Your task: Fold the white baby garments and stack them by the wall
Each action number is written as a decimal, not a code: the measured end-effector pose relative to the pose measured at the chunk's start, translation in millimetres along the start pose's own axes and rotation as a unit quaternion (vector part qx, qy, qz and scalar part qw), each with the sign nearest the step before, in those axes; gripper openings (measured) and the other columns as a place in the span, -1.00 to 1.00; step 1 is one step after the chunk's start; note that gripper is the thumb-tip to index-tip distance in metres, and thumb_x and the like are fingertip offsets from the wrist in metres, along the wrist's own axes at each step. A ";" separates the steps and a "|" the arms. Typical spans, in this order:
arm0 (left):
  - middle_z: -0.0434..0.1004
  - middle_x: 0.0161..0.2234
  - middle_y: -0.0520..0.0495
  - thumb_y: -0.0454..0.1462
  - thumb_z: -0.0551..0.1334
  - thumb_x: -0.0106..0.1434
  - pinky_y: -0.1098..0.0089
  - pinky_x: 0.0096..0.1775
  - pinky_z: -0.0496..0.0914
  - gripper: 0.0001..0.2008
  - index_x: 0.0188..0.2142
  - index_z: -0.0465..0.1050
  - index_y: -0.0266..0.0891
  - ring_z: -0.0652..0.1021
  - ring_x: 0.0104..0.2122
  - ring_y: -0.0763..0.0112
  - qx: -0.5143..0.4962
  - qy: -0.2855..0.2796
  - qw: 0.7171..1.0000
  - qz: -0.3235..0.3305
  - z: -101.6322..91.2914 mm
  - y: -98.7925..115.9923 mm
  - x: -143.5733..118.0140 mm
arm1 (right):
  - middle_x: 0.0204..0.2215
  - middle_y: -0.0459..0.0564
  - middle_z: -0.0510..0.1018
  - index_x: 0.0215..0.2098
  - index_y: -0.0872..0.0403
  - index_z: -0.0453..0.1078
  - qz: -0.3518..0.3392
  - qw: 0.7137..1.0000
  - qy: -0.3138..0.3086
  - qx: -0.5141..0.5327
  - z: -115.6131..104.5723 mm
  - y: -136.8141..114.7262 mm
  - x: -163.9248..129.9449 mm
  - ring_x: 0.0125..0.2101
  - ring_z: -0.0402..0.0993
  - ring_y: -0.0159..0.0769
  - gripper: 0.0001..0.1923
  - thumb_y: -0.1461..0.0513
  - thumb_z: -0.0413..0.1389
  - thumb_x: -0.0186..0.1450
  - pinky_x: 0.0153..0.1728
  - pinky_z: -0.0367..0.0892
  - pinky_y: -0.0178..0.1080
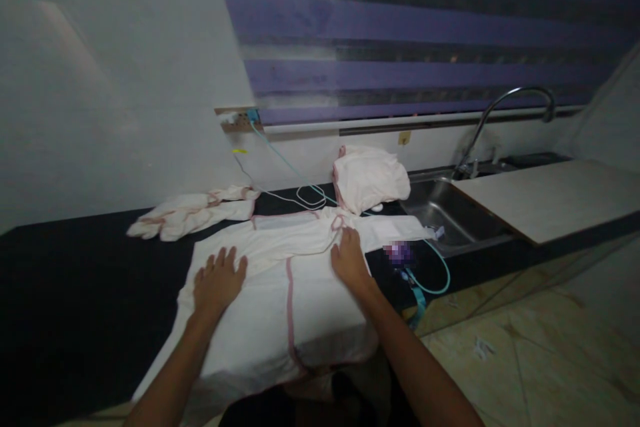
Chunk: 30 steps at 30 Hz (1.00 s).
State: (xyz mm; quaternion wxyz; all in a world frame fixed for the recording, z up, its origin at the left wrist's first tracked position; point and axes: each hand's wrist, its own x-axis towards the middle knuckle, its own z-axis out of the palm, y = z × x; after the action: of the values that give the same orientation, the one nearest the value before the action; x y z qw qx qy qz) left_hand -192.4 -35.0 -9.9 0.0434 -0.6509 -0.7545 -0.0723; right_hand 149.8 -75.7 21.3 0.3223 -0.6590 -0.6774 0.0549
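Observation:
A white cloth garment with pinkish trim (320,293) lies spread on the dark counter, its lower part hanging over the front edge. A long sleeve-like strip (393,230) stretches right toward the sink. My left hand (219,278) rests on the garment's left part with fingers spread. On the right, my right hand (351,260) has its fingers bent and closed at a bunched fold near the trim; the pinched cloth is partly hidden by the fingers.
A crumpled white cloth (195,213) lies at back left, and a folded white bundle (370,177) sits by the wall. Cables (285,160) run from a wall socket (237,120). At right are a steel sink (450,210), a curved faucet (493,107) and a pale board (555,193).

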 end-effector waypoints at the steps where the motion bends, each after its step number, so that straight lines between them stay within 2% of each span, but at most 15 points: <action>1: 0.09 0.48 -0.31 -0.01 -0.16 0.48 -0.15 0.33 0.11 -0.29 0.46 0.14 -0.33 0.15 0.43 -0.20 -0.001 0.001 1.000 0.003 -0.1 0.3 0.5 | 0.28 0.42 0.37 0.35 0.41 0.21 -0.005 1.000 0.001 0.013 -8.6 3.9 -10.1 0.32 0.22 0.02 -0.42 0.30 -0.04 0.40 0.36 0.14 0.05; 5: 0.12 0.47 -0.35 -0.01 -0.15 0.48 -0.17 0.32 0.13 -0.29 0.44 0.18 -0.36 0.17 0.42 -0.22 -0.004 0.011 1.000 0.012 0.5 -2.5 0.8 | 0.21 0.29 0.46 0.20 0.18 0.43 0.024 0.996 -0.090 0.003 -35.8 21.3 -54.2 0.31 0.24 0.05 -0.54 0.14 -0.02 0.45 0.32 0.20 0.05; 7: 0.12 0.47 -0.36 -0.02 -0.12 0.46 -0.18 0.31 0.13 -0.30 0.43 0.20 -0.36 0.18 0.42 -0.23 -0.010 0.014 1.000 0.016 0.4 -3.7 0.4 | 0.25 0.31 0.44 0.12 0.16 0.50 0.038 0.992 -0.119 0.001 -41.9 28.3 -65.2 0.34 0.20 0.11 -0.57 0.11 0.00 0.44 0.33 0.18 0.11; 12: 0.19 0.44 -0.35 -0.04 -0.08 0.46 -0.15 0.30 0.17 -0.34 0.41 0.24 -0.30 0.21 0.41 -0.19 -0.017 0.024 0.999 0.017 -4.4 -1.3 -1.3 | 0.30 0.38 0.38 0.18 0.25 0.47 0.056 0.993 -0.072 0.073 -43.6 38.6 -53.0 0.36 0.19 0.14 -0.52 0.21 0.01 0.38 0.34 0.16 0.15; 16: 0.25 0.42 -0.31 -0.02 -0.06 0.46 -0.13 0.28 0.19 -0.38 0.39 0.29 -0.19 0.24 0.39 -0.16 -0.022 0.030 0.999 0.016 -7.7 -0.3 -2.3 | 0.39 0.47 0.23 0.34 0.35 0.30 0.069 0.990 -0.120 0.035 -40.0 39.2 -38.5 0.43 0.04 0.22 -0.37 0.14 0.03 0.40 0.37 0.07 0.18; 18: 0.26 0.41 -0.30 0.00 -0.03 0.45 -0.14 0.28 0.20 -0.38 0.38 0.30 -0.17 0.24 0.39 -0.17 -0.028 0.032 0.999 0.020 -8.5 -0.7 -2.8 | 0.43 0.46 0.14 0.40 0.34 0.20 0.069 0.989 -0.122 0.047 -37.0 37.9 -32.9 0.47 -0.06 0.20 -0.32 0.07 -0.02 0.45 0.40 -0.01 0.17; 21: 0.27 0.41 -0.31 -0.01 0.02 0.43 -0.16 0.27 0.21 -0.39 0.38 0.30 -0.17 0.24 0.39 -0.18 -0.034 0.032 0.999 0.022 -9.5 -0.5 -3.5 | 0.44 0.37 0.13 0.39 0.25 0.16 0.102 0.978 -0.034 0.180 -30.2 36.9 -24.9 0.46 -0.02 0.05 -0.33 0.04 -0.05 0.44 0.43 -0.02 0.09; 22: 0.28 0.40 -0.31 -0.02 0.02 0.43 -0.16 0.27 0.21 -0.39 0.37 0.30 -0.17 0.25 0.39 -0.18 -0.034 0.033 0.999 0.021 -9.8 -0.1 -3.6 | 0.42 0.34 0.17 0.37 0.21 0.17 0.137 0.959 0.008 0.248 -27.2 36.9 -22.9 0.44 0.06 0.01 -0.35 0.03 -0.03 0.42 0.42 0.03 0.06; 23: 0.29 0.40 -0.30 -0.04 0.02 0.43 -0.16 0.27 0.21 -0.40 0.37 0.31 -0.17 0.25 0.39 -0.18 -0.034 0.034 0.999 0.022 -10.0 0.4 -3.6 | 0.39 0.30 0.22 0.33 0.14 0.17 0.184 0.926 0.049 0.325 -24.1 37.0 -21.4 0.39 0.16 -0.04 -0.37 0.03 -0.01 0.38 0.39 0.11 0.05; 24: 0.30 0.39 -0.30 -0.05 0.01 0.43 -0.16 0.26 0.22 -0.40 0.37 0.31 -0.17 0.25 0.39 -0.18 -0.033 0.035 0.999 0.022 -10.3 0.9 -3.6 | 0.34 0.25 0.29 0.30 0.07 0.17 0.232 0.879 0.084 0.408 -21.0 37.1 -20.8 0.33 0.26 -0.07 -0.40 0.03 0.02 0.35 0.35 0.20 0.04; 26: 0.30 0.39 -0.31 -0.05 -0.01 0.44 -0.14 0.27 0.22 -0.41 0.36 0.31 -0.19 0.26 0.38 -0.17 -0.032 0.036 0.999 0.019 -11.0 1.8 -3.6 | 0.20 0.12 0.41 0.20 -0.06 0.16 0.300 0.754 0.133 0.568 -16.0 37.6 -22.0 0.20 0.44 -0.16 -0.47 0.03 0.08 0.30 0.25 0.36 0.02; 28: 0.28 0.40 -0.32 -0.05 -0.03 0.44 -0.13 0.27 0.21 -0.40 0.36 0.31 -0.21 0.25 0.39 -0.16 -0.033 0.035 0.999 0.014 -12.1 2.2 -3.8 | 0.04 -0.01 0.48 0.06 -0.13 0.19 0.321 0.635 0.158 0.685 -14.5 39.1 -25.5 0.07 0.54 -0.24 -0.57 0.06 0.13 0.26 0.18 0.45 -0.01; 30: 0.28 0.40 -0.31 -0.04 -0.03 0.44 -0.12 0.27 0.21 -0.40 0.35 0.32 -0.21 0.25 0.39 -0.16 -0.035 0.034 0.999 0.017 -13.5 2.2 -4.5 | -0.11 -0.08 0.50 -0.09 -0.12 0.22 0.324 0.553 0.165 0.749 -17.0 42.9 -29.3 -0.02 0.58 -0.28 -0.70 0.13 0.15 0.24 0.14 0.50 -0.02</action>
State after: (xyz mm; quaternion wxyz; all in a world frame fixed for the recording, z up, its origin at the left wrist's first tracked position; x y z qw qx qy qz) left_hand -190.0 -41.3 2.8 0.0473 -0.6617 -0.7385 -0.1203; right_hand 193.0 -103.5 2.6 0.7661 -0.3519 -0.0670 0.5337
